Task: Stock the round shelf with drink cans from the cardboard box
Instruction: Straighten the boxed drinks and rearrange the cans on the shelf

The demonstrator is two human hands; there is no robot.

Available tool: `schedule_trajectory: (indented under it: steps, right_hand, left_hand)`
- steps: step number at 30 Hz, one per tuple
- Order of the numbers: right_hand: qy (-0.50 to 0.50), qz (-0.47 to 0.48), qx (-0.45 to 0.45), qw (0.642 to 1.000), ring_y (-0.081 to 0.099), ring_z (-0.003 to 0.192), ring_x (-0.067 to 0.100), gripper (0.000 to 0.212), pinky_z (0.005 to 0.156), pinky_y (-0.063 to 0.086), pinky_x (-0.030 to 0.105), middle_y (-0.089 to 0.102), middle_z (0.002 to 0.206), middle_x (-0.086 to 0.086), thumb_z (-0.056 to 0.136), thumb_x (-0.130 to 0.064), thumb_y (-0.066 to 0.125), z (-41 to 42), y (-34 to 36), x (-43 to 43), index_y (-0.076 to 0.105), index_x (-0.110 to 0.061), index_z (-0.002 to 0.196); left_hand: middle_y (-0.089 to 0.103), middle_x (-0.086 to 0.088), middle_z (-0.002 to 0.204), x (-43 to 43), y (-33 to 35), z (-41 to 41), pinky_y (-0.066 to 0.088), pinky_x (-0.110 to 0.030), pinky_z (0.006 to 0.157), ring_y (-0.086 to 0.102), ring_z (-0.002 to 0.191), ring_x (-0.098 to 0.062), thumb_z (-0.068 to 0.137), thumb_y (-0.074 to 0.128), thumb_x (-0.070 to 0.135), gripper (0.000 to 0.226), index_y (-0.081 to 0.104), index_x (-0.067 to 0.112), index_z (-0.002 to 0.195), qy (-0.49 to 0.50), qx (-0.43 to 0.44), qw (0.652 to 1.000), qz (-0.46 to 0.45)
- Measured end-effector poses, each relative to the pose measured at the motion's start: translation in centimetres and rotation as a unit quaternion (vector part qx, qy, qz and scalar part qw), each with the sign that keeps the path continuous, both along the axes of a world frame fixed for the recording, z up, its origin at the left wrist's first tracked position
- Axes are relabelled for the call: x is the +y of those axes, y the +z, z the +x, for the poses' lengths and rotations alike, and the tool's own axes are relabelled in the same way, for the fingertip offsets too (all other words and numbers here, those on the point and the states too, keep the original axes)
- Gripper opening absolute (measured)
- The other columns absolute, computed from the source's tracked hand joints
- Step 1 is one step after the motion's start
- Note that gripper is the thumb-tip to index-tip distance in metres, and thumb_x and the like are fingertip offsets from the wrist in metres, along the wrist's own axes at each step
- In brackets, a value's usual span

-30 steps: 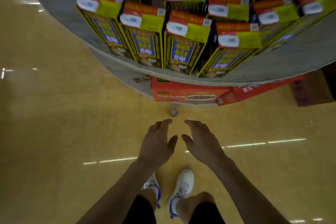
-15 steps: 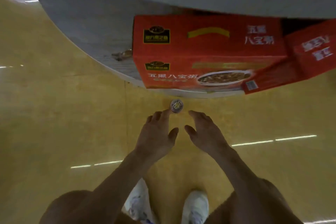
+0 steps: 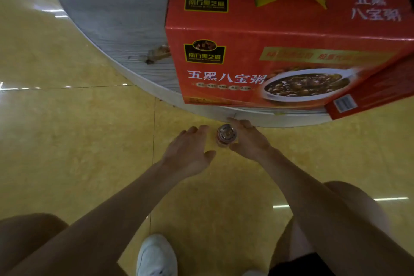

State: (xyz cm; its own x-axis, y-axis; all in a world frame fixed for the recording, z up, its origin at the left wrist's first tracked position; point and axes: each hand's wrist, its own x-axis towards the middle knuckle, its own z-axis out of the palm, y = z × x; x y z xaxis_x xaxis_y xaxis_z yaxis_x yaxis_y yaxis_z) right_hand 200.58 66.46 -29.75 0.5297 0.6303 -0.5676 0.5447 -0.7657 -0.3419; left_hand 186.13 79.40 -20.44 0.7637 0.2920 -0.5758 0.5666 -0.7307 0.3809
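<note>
A small drink can [image 3: 226,135] stands upright on the yellow floor, right in front of the round shelf's white rim [image 3: 201,112]. My right hand [image 3: 248,141] wraps round the can from the right, with its fingers at the far side and its thumb at the near side. Just left of the can, my left hand [image 3: 189,152] is open, fingertips close to the can without holding it. A red cardboard box [image 3: 280,40] with a yellow handle sits on the shelf's grey bottom tier [image 3: 112,24].
A second red box [image 3: 380,94] leans against the first at the right. A scuffed brown patch [image 3: 156,54] marks the tier beside the box. My knees and a white shoe [image 3: 156,255] fill the bottom of the view. Glossy floor spreads to the left.
I have crouched lower and the view has dropped from the upper shelf to the bottom tier. Both hands reached forward to the can, and my right hand closed round it.
</note>
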Motion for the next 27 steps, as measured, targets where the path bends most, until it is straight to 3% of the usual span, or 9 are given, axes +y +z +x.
schedule_trajectory:
  steps: [4,8,16,22,27]
  right_hand:
    - [0.038,-0.021,0.001,0.999,0.046,0.129,0.041,0.076,0.102,0.046,0.054,0.035,0.147,0.013,0.091,-0.043,0.066,0.1,-0.9,0.9,0.024,-0.037,0.154]
    - [0.035,0.004,0.0,0.999,0.055,0.12,0.038,0.067,0.095,0.051,0.05,0.047,0.138,0.015,0.092,-0.043,0.068,-0.1,-1.2,1.0,0.031,-0.033,0.147]
    - [0.096,-0.024,0.021,0.995,0.053,0.123,0.033,0.078,0.096,0.049,0.045,0.049,0.141,0.009,0.088,-0.039,0.072,1.9,2.4,0.1,0.027,-0.037,0.152]
    - [0.093,0.08,0.127,0.984,0.048,0.133,0.019,0.063,0.103,0.047,0.041,0.044,0.151,-0.004,0.095,-0.03,0.068,2.6,8.2,-1.7,0.035,-0.039,0.149]
    - [0.066,0.161,0.188,0.967,0.045,0.137,0.012,0.063,0.106,0.048,0.042,0.042,0.152,-0.014,0.092,-0.038,0.068,3.2,11.4,-3.3,0.038,-0.045,0.147]
  left_hand:
    - [0.048,-0.01,0.141,-0.1,-0.5,-0.8,0.045,-0.041,0.1,0.052,0.125,-0.031,0.099,0.058,0.042,0.071,0.024,0.016,0.156,-0.008,0.029,1.0,0.004]
    - [0.049,-0.011,0.141,-1.3,-0.3,-0.7,0.047,-0.043,0.098,0.052,0.123,-0.031,0.1,0.057,0.041,0.068,0.026,0.017,0.154,-0.026,0.02,0.999,-0.013]
    - [0.046,-0.009,0.147,-0.5,-0.6,-1.2,0.046,-0.042,0.102,0.05,0.13,-0.03,0.098,0.061,0.042,0.075,0.021,0.019,0.157,-0.014,0.016,1.0,-0.018]
    - [0.037,-0.007,0.157,-0.6,-0.5,-0.3,0.044,-0.039,0.105,0.043,0.14,-0.026,0.091,0.072,0.041,0.091,0.014,0.023,0.159,0.031,-0.04,0.994,-0.098]
    - [0.039,0.006,0.156,-1.2,-1.0,-0.4,0.042,-0.032,0.102,0.041,0.141,-0.015,0.082,0.081,0.041,0.1,0.016,0.031,0.158,0.077,-0.064,0.971,-0.215]
